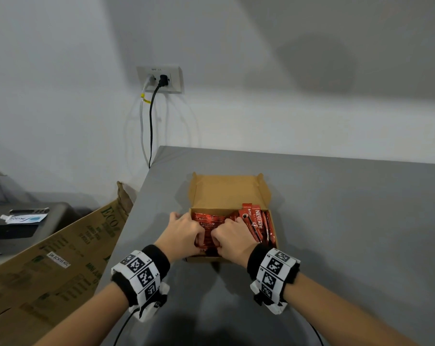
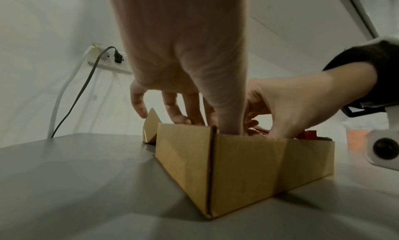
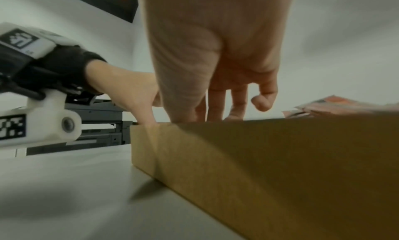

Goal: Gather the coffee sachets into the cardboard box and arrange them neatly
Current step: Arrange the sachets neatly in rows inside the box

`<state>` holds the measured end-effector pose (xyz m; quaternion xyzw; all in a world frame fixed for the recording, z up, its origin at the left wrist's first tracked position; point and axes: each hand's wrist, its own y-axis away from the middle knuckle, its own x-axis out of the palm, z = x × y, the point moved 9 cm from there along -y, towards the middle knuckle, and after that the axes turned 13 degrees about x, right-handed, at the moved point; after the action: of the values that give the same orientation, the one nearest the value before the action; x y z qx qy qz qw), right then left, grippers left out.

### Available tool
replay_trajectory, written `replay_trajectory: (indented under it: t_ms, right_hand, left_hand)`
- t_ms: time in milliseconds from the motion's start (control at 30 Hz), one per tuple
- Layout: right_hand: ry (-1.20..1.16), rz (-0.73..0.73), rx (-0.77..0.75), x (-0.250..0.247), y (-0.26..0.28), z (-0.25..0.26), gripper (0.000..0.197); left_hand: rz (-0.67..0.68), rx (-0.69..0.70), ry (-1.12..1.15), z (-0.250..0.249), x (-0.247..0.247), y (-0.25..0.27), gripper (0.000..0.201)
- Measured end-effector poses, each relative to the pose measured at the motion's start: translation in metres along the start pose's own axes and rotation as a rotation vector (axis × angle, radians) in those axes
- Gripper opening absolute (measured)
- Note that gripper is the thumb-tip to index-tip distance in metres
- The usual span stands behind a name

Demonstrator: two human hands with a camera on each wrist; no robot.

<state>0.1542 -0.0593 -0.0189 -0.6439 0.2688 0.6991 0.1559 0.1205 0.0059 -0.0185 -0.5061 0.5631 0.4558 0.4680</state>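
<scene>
An open cardboard box [image 1: 226,193] sits on the grey table [image 1: 348,233], its lid folded back toward the wall. Red Nescafe coffee sachets [image 1: 257,224] fill it, with some standing on edge at the right side. My left hand [image 1: 186,232] and right hand [image 1: 233,237] are both inside the near half of the box, side by side, with fingers curled around a bundle of sachets. In the left wrist view my left hand [image 2: 205,124] has its thumb and fingers down behind the box wall [image 2: 248,166], little finger outside. In the right wrist view my right hand [image 3: 207,114] reaches down over the box wall [image 3: 259,158].
A large printed cardboard sheet [image 1: 61,258] leans against the table's left edge, beside a black printer [image 1: 24,221]. A wall socket [image 1: 161,78] with two cables hangs behind the table's left corner. Bare table surface lies right of the box and in front of it.
</scene>
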Motion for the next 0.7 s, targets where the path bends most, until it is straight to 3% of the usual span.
replay_trajectory:
  t_ms: [300, 433, 600, 700]
  right_hand:
    - [-0.032, 0.016, 0.02, -0.002, 0.006, -0.01, 0.011]
    - [-0.011, 0.039, 0.038, 0.0, 0.005, -0.014, 0.005]
    - [0.001, 0.02, 0.044, 0.001, 0.003, -0.013, 0.011]
    - [-0.107, 0.026, 0.016, -0.006, 0.005, -0.017, 0.019]
  left_hand:
    - [0.01, 0.018, -0.041, -0.004, 0.003, -0.002, 0.007]
    - [-0.003, 0.035, -0.017, -0.004, 0.004, -0.001, 0.015]
    - [0.01, 0.068, -0.032, -0.006, 0.003, -0.003, 0.015]
    - [0.042, 0.063, 0.007, -0.003, -0.003, -0.003, 0.018]
